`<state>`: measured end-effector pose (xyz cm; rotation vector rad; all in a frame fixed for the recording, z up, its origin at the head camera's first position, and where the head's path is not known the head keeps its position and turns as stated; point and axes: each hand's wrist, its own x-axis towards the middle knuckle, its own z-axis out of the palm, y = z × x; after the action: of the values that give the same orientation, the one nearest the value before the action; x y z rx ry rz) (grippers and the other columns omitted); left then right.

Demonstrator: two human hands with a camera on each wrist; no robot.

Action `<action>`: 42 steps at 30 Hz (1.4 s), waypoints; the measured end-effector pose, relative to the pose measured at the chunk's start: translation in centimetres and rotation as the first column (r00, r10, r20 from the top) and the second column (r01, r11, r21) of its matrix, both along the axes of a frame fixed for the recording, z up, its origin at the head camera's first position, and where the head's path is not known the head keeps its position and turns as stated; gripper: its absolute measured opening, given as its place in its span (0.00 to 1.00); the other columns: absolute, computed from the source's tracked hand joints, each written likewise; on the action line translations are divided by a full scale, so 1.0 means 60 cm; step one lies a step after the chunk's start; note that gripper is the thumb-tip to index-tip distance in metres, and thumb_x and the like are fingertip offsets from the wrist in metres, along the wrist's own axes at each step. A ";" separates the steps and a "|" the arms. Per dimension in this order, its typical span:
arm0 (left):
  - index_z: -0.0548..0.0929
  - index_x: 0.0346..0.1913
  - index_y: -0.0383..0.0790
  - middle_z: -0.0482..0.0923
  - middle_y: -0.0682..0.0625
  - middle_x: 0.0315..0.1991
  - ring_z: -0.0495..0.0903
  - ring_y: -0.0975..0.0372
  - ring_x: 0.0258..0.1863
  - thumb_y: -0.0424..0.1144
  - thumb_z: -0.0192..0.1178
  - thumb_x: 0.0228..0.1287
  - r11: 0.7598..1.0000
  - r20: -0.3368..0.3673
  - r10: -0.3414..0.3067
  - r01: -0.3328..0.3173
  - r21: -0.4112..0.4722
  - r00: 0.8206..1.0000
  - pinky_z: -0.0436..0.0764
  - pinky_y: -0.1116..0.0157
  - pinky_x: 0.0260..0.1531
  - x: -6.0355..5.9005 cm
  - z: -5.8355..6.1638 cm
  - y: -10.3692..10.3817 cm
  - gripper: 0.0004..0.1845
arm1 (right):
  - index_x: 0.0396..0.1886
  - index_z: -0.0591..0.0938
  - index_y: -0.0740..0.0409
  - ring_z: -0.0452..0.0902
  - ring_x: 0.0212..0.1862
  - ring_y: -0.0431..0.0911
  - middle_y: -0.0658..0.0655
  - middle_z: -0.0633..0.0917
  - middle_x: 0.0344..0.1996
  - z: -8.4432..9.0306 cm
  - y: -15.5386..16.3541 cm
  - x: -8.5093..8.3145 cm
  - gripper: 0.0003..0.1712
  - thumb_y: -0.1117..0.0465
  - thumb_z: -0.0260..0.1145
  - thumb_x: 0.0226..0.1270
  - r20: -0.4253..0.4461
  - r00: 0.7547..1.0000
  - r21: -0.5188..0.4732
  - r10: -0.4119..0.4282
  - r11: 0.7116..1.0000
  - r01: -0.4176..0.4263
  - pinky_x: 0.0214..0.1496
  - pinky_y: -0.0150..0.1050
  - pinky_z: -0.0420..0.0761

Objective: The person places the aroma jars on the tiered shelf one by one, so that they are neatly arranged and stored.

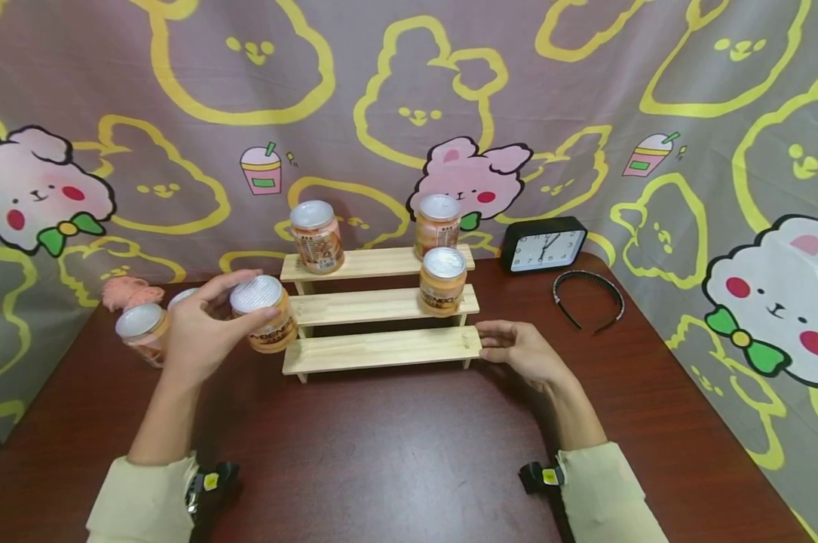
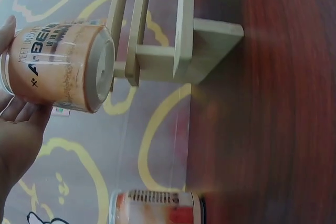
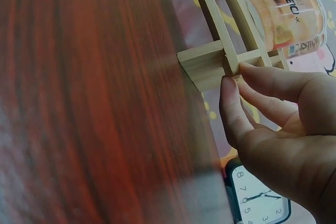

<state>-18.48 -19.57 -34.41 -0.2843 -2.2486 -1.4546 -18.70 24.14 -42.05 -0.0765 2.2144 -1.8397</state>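
Note:
My left hand (image 1: 208, 320) grips an orange-labelled can (image 1: 273, 328) with a silvery lid, holding it up just left of the wooden three-step rack (image 1: 388, 350). In the left wrist view the can (image 2: 63, 66) is clear of the rack's end, its base facing the rack. My right hand (image 1: 527, 352) pinches the right end of the rack's lowest board between thumb and fingers, as the right wrist view also shows. Two similar cans stand on the top step, one at the left (image 1: 318, 245) and one at the right (image 1: 437, 226). Another can (image 1: 442, 290) stands at the right of the middle step.
More cans (image 1: 144, 332) stand on the dark wooden table (image 1: 381, 460) at the left, partly behind my left hand. A pink fluffy item (image 1: 130, 292) lies behind them. At the back right are a black-framed clock (image 1: 544, 245) and a headband (image 1: 588, 277). A patterned curtain (image 1: 368, 75) hangs behind.

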 end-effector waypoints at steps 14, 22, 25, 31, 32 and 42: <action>0.84 0.57 0.31 0.81 0.54 0.46 0.78 0.67 0.36 0.27 0.78 0.50 0.991 0.014 -0.024 0.022 0.131 1.000 0.77 0.76 0.34 -0.021 0.013 0.049 0.27 | 0.66 0.70 0.80 0.79 0.51 0.46 0.71 0.81 0.54 0.000 0.002 0.001 0.30 0.78 0.65 0.65 -0.021 1.000 -0.012 0.018 1.000 -0.018 0.46 0.31 0.82; 0.85 0.57 0.33 0.80 0.51 0.48 0.79 0.67 0.37 0.29 0.79 0.50 0.988 0.027 -0.027 0.022 0.150 0.999 0.78 0.76 0.35 -0.033 0.011 0.063 0.27 | 0.66 0.70 0.80 0.79 0.50 0.45 0.71 0.81 0.54 0.001 0.002 0.001 0.30 0.78 0.65 0.65 -0.017 1.000 -0.007 0.012 1.000 -0.012 0.46 0.31 0.82; 0.85 0.57 0.35 0.80 0.49 0.49 0.79 0.66 0.38 0.31 0.79 0.50 0.991 0.040 -0.025 0.019 0.131 0.999 0.78 0.76 0.36 -0.037 0.011 0.069 0.28 | 0.66 0.70 0.79 0.79 0.51 0.46 0.71 0.80 0.55 0.001 0.002 0.001 0.30 0.78 0.65 0.65 -0.012 1.000 -0.002 0.009 1.000 -0.009 0.46 0.32 0.82; 0.84 0.57 0.34 0.80 0.47 0.50 0.78 0.65 0.38 0.35 0.80 0.51 0.994 0.062 -0.010 0.003 0.111 0.998 0.78 0.76 0.36 -0.044 0.010 0.081 0.28 | 0.66 0.71 0.78 0.79 0.52 0.48 0.72 0.80 0.55 -0.002 0.002 0.000 0.30 0.79 0.65 0.65 -0.006 1.000 0.002 0.004 1.000 -0.004 0.47 0.32 0.82; 0.84 0.56 0.34 0.80 0.47 0.50 0.78 0.65 0.38 0.35 0.80 0.51 0.994 0.065 -0.010 0.002 0.114 0.998 0.78 0.76 0.36 -0.046 0.009 0.082 0.28 | 0.66 0.71 0.78 0.79 0.52 0.47 0.72 0.81 0.55 -0.002 0.002 0.000 0.30 0.79 0.65 0.65 -0.007 1.000 0.003 0.004 1.000 -0.004 0.47 0.32 0.82; 0.83 0.56 0.32 0.79 0.47 0.49 0.78 0.64 0.37 0.35 0.80 0.52 0.995 0.070 -0.007 0.000 0.102 0.998 0.78 0.75 0.36 -0.058 0.003 0.091 0.28 | 0.67 0.70 0.79 0.78 0.54 0.49 0.73 0.80 0.56 0.000 0.003 0.000 0.30 0.79 0.64 0.65 -0.011 1.000 -0.002 0.007 1.000 -0.007 0.48 0.33 0.82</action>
<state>-21.95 -14.09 -34.22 -0.2078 -2.2199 -1.5981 -18.69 24.32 -42.06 -0.0953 2.2169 -1.8420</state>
